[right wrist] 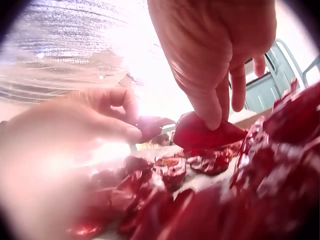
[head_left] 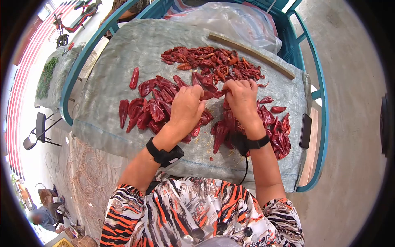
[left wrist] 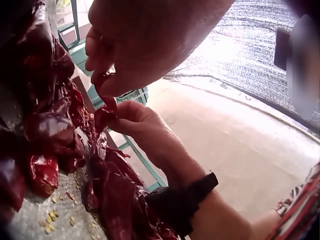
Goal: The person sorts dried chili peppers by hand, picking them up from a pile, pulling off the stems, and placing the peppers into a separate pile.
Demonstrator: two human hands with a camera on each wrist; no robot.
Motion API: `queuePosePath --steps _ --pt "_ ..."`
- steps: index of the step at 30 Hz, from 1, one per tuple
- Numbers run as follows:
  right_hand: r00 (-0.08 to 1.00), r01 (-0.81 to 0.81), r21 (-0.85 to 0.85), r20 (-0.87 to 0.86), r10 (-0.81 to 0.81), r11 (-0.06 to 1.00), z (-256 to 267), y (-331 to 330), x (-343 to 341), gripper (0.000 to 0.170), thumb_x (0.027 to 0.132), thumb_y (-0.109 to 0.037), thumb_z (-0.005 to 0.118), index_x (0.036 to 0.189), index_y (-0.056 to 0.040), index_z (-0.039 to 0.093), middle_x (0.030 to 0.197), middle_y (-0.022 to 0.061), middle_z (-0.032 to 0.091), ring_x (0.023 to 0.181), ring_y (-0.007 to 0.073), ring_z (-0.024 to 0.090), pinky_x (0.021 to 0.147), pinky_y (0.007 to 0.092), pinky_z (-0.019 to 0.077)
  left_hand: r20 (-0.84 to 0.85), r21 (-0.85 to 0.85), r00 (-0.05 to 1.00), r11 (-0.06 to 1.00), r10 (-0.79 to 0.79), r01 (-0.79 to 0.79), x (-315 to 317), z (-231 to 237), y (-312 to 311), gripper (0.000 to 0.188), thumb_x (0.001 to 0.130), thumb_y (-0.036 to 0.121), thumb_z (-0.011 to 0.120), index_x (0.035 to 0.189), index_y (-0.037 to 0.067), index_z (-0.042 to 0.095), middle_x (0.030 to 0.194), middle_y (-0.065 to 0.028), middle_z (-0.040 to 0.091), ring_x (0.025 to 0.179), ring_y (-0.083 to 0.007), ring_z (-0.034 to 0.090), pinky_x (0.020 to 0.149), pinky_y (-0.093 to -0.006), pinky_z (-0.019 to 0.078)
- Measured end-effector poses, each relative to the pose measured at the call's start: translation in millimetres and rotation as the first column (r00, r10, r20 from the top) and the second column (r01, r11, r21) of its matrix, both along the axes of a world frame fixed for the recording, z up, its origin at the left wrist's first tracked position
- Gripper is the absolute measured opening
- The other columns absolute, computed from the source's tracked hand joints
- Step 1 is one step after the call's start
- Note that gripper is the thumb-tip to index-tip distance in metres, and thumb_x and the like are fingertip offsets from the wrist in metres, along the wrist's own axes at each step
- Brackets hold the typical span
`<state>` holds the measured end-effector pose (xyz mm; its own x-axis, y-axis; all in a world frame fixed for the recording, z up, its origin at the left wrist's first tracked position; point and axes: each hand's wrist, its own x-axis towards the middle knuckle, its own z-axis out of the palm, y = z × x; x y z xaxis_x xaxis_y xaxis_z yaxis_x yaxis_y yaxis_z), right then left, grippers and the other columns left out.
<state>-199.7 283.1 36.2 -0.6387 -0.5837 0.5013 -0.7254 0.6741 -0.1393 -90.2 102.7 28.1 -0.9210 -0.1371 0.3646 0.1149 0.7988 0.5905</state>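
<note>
Both hands meet over the dried red peppers, a piece of red pepper (head_left: 213, 94) between them. The left hand (head_left: 187, 105) pinches its left end, and the right hand (head_left: 242, 101) pinches the other side. In the right wrist view, one red piece (right wrist: 202, 134) is under the thumb and fingers of the right hand (right wrist: 220, 55), and another (right wrist: 151, 127) is at the fingertips of the left hand (right wrist: 85, 120); they lie close together. Whole dark red peppers (head_left: 156, 110) lie around the left hand. More peppers (head_left: 279, 136) lie by the right wrist.
Behind the hands lies a long heap of shrivelled red pieces (head_left: 210, 59), with a wooden strip (head_left: 252, 56) beyond it. A phone (head_left: 305, 131) rests near the right edge of the woven sheet (head_left: 111, 66). Pale seeds are scattered near the body. A teal frame (head_left: 323, 136) surrounds the surface.
</note>
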Motion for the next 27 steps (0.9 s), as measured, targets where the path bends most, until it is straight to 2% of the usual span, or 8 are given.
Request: queuePosePath --steps 2,5,6,11,13,21,23,27 --pt "1.000 -0.007 0.036 -0.014 0.008 0.999 20.9 13.1 3.7 0.018 0.082 -0.003 0.066 0.091 -0.0168 0.072 0.087 0.0009 0.072 0.098 0.0241 0.065 0.107 0.0522 0.0381 0.055 0.212 0.997 0.976 0.047 -0.058 9.6 4.6 4.8 0.027 0.089 0.017 0.076 0.109 0.006 0.060 0.098 -0.0100 0.066 0.091 -0.0320 0.064 0.079 -0.0431 0.0511" --pt "1.000 -0.009 0.115 -0.017 0.011 0.993 21.0 26.5 -1.6 0.019 0.082 -0.002 0.065 0.094 -0.0142 0.073 0.093 0.0039 0.072 0.102 0.0257 0.064 0.106 0.0508 0.0386 0.130 0.219 0.989 0.971 0.073 -0.100 16.4 -0.6 12.2 0.035 0.090 0.023 0.077 0.115 0.006 0.058 0.096 -0.0128 0.067 0.084 -0.0322 0.065 0.072 -0.0441 0.0524" --pt "1.000 -0.014 0.139 -0.021 0.017 0.990 21.0 27.1 -2.6 0.019 0.082 -0.002 0.064 0.094 -0.0135 0.074 0.094 0.0046 0.072 0.102 0.0260 0.064 0.106 0.0503 0.0388 0.136 0.169 0.989 0.983 0.056 -0.078 16.0 -1.9 14.8 0.037 0.090 0.023 0.077 0.116 0.006 0.058 0.095 -0.0135 0.067 0.084 -0.0323 0.065 0.073 -0.0444 0.0525" --pt "0.977 -0.102 0.167 0.204 0.067 0.981 14.0 -6.7 -1.1 0.049 0.087 -0.019 0.075 0.135 -0.0196 0.062 0.104 0.0089 0.073 0.105 0.0313 0.066 0.099 0.0495 0.0425 0.133 -0.031 0.991 0.999 -0.017 0.021 7.0 -12.1 37.1 0.044 0.086 0.025 0.080 0.118 0.004 0.059 0.090 -0.0177 0.068 0.085 -0.0375 0.066 0.073 -0.0481 0.0528" --pt "0.969 -0.083 0.241 0.245 0.023 0.967 -0.5 -22.5 -9.6 0.052 0.087 -0.020 0.076 0.136 -0.0213 0.061 0.104 0.0089 0.073 0.105 0.0311 0.067 0.099 0.0504 0.0423 0.194 -0.029 0.981 0.999 -0.008 0.014 -0.8 -13.7 51.2 0.045 0.082 0.023 0.083 0.114 0.002 0.061 0.092 -0.0191 0.067 0.089 -0.0400 0.065 0.075 -0.0502 0.0528" --pt "0.974 -0.019 0.327 0.219 -0.056 0.945 -35.8 -41.1 -29.8 0.054 0.083 -0.020 0.077 0.135 -0.0240 0.062 0.103 0.0089 0.072 0.108 0.0302 0.067 0.103 0.0500 0.0397 0.035 -0.120 0.994 0.987 -0.107 0.111 7.4 -43.4 57.7 0.033 0.081 0.017 0.080 0.111 0.008 0.068 0.100 -0.0108 0.064 0.097 -0.0321 0.059 0.082 -0.0457 0.0485" --pt "0.969 -0.031 0.267 0.244 -0.037 0.963 -39.3 -40.7 -32.9 0.049 0.082 -0.018 0.076 0.130 -0.0221 0.065 0.101 0.0087 0.072 0.106 0.0299 0.067 0.103 0.0497 0.0393 0.050 -0.166 0.990 0.976 -0.131 0.138 10.8 -48.8 52.4 0.027 0.084 0.013 0.076 0.110 0.008 0.069 0.104 -0.0096 0.064 0.099 -0.0312 0.059 0.083 -0.0451 0.0474" --pt "0.968 0.007 0.114 0.248 -0.036 0.993 -23.8 -30.2 -28.1 0.031 0.080 -0.013 0.074 0.111 -0.0155 0.072 0.098 0.0093 0.075 0.101 0.0294 0.070 0.097 0.0493 0.0424 -0.079 0.020 0.996 0.999 0.033 -0.031 16.6 -30.7 35.3 0.023 0.089 0.005 0.068 0.112 0.007 0.067 0.108 -0.0110 0.066 0.101 -0.0329 0.060 0.085 -0.0456 0.0494"
